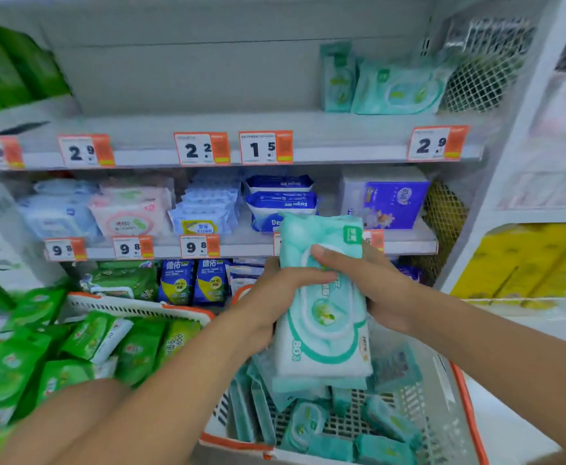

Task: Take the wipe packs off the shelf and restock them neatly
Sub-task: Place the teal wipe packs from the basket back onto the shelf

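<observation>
The top shelf [181,129] stood mostly bare, two teal packs [385,85] leaning at its right end. Below, a white basket [442,407] held loose teal packs. Above it both hands gripped a stack of wipe packs [323,307]: left hand [275,290] curled round one side, right hand [369,283] round the other. The lower packs could slide out if the squeeze eased. How many packs were stacked stayed hard to tell; the green packs [83,350] at left were blurred.

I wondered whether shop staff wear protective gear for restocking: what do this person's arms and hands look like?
Both arms are bare as far as the picture shows: no sleeves in view. The left hand and right hand wear no gloves, and no rings, watch or bracelets are visible.
</observation>
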A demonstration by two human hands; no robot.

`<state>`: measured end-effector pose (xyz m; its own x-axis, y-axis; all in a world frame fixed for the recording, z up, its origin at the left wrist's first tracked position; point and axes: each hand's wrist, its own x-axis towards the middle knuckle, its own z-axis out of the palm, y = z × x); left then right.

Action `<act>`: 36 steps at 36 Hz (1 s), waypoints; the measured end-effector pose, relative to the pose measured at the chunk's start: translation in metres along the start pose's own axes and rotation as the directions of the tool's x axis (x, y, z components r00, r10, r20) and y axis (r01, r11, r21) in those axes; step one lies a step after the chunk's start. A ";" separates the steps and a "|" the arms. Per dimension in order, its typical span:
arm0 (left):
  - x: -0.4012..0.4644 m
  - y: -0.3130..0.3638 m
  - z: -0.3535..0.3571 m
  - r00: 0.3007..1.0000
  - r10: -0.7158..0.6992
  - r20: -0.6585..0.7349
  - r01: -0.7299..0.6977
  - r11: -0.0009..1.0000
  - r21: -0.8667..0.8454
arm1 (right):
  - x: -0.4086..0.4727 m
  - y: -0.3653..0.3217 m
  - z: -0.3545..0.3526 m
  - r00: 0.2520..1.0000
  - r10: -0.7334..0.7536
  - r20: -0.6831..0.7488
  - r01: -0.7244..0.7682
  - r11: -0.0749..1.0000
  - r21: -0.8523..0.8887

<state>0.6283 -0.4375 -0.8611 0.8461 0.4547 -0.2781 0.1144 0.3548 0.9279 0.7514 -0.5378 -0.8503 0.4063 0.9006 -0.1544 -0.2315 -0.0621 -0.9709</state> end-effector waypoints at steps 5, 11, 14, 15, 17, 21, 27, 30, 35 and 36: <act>0.002 0.005 0.006 0.996 0.025 0.080 -0.026 1.000 0.012 | -0.001 -0.008 -0.006 0.990 -0.082 -0.119 0.084 0.996 0.010; 0.005 0.012 0.013 0.996 0.073 0.051 -0.065 0.989 -0.136 | 0.002 -0.032 -0.012 0.980 -0.132 -0.148 0.116 0.987 -0.110; 0.006 0.027 0.024 0.998 0.063 0.013 -0.057 0.962 -0.268 | -0.005 -0.052 -0.017 0.993 -0.116 -0.025 0.111 0.983 -0.145; 0.008 0.033 0.026 0.998 0.066 0.010 -0.060 0.956 -0.286 | -0.008 -0.056 -0.018 0.995 -0.095 0.026 0.098 0.983 -0.156; 0.016 0.042 0.032 0.996 0.088 0.016 -0.082 0.964 -0.252 | -0.012 -0.058 -0.020 0.993 -0.057 0.105 0.073 0.986 -0.150; 0.040 0.083 0.045 0.986 0.162 -0.032 -0.158 0.984 0.085 | -0.012 -0.069 -0.032 0.996 0.000 0.086 -0.006 0.998 0.070; 0.124 0.176 0.016 0.812 0.583 0.007 -0.226 0.304 0.925 | 0.008 -0.151 -0.069 0.995 -0.046 -0.085 0.056 0.991 0.121; 0.163 0.201 0.006 0.891 0.447 0.074 -0.091 0.017 0.996 | 0.050 -0.209 -0.090 0.985 -0.058 -0.164 0.039 0.993 -0.115; 0.210 0.213 0.007 0.987 0.160 -0.012 0.053 -0.258 0.965 | 0.126 -0.276 -0.119 0.932 -0.138 -0.336 -0.150 0.696 -0.703; 0.218 0.212 0.006 0.993 0.109 -0.034 0.065 -0.290 0.955 | 0.146 -0.284 -0.130 0.912 -0.214 -0.350 -0.187 0.542 -0.819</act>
<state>0.8401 -0.2685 -0.7234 0.8351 0.5185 -0.1838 0.5189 -0.8534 -0.0501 0.9908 -0.4448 -0.6209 0.7293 0.6842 0.0032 0.5231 -0.5545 -0.6473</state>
